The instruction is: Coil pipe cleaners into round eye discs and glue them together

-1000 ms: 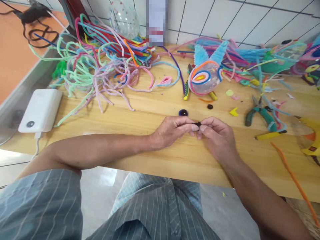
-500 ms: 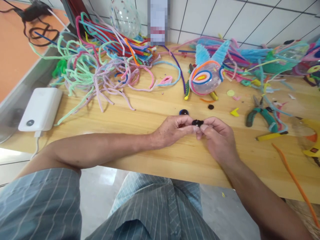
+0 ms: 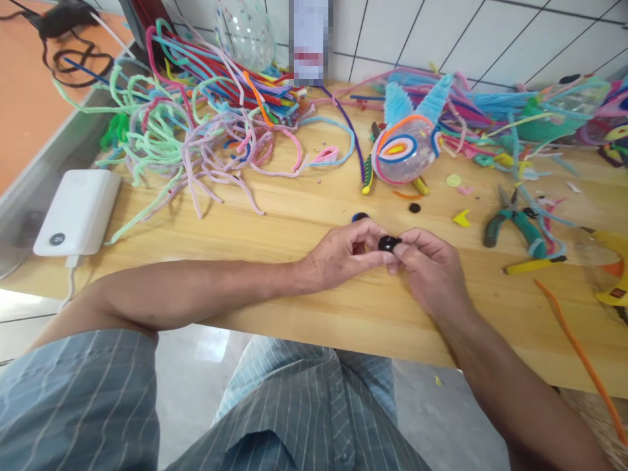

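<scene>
A small glossy black round piece [image 3: 387,244], possibly a toy eye, sits between my two hands over the front of the table. My left hand [image 3: 333,256] grips its left side with thumb and fingers. On the other side, my right hand [image 3: 436,271] pinches its edge. Just behind my left fingers lies a similar black piece with a blue rim [image 3: 360,216], partly covered. Farther back stands a clear ball [image 3: 409,163] dressed with pipe cleaners, with two fuzzy blue ears and an eye of coloured rings. A flat black disc [image 3: 415,208] lies in front of it.
Tangled pipe cleaners [image 3: 196,144] spread over the back left, near a white power bank [image 3: 76,212] with a cable. To the right are green-handled pliers [image 3: 513,226], a yellow cutter [image 3: 532,265] and an orange pipe cleaner [image 3: 574,340]. A tiled wall [image 3: 407,39] bounds the back.
The black piece has turned slightly between my fingers and shows more of its glossy face. My left fingers have shifted a little and cover more of the blue-rimmed piece.
</scene>
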A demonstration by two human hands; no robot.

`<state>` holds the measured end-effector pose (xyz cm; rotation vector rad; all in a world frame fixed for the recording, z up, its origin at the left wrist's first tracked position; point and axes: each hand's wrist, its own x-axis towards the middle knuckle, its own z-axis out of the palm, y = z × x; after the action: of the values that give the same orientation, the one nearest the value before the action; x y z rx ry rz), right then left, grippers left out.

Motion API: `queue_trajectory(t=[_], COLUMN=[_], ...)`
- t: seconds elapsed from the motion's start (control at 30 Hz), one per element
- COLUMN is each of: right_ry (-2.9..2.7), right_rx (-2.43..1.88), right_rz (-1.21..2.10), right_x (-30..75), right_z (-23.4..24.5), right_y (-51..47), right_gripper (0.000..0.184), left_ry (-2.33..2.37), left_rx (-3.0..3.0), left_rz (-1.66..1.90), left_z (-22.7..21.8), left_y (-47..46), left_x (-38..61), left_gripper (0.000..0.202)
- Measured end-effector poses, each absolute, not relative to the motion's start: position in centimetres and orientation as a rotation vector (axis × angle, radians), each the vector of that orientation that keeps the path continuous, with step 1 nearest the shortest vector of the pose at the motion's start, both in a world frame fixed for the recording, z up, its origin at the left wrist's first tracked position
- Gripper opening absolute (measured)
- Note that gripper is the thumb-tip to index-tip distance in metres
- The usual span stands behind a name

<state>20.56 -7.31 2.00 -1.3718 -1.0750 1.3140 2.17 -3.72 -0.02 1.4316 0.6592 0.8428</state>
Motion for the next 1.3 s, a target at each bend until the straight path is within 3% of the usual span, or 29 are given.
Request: queue_trajectory(t=[0.1, 0.33, 0.9, 1.1, 1.3], right_ry=[-1.022, -0.947, -0.960, -0.996, -0.974], right_rx=[-1.366, -1.336, -1.338, -1.347, -1.364], right_rz=[1.315, 1.395, 1.436, 1.422, 1.437], right_x=[20.40, 20.11, 20.25, 20.23, 20.20], right_z=[2.30, 2.66, 2.62, 2.73, 2.78], right_y=[-7.29, -7.10, -7.09, -7.07, -7.12], right_gripper=[0.012, 0.015, 0.016, 0.017, 0.017], left_ry=[0.695, 0.708, 0.711, 0.698, 0.671], left_rx=[1.472, 1.709, 1.718, 1.693, 1.737], left_rz=[0.937, 1.019, 0.975, 1.025, 0.999], left_z=[-0.46, -0.41, -0.69, -0.86, -0.33], left_y=[-3.94, -3.94, -3.72, -3.75, -3.71], left_x=[2.22, 1.86, 1.83, 1.91, 1.80], left_gripper=[0.040, 0.026, 0.024, 0.041, 0.024])
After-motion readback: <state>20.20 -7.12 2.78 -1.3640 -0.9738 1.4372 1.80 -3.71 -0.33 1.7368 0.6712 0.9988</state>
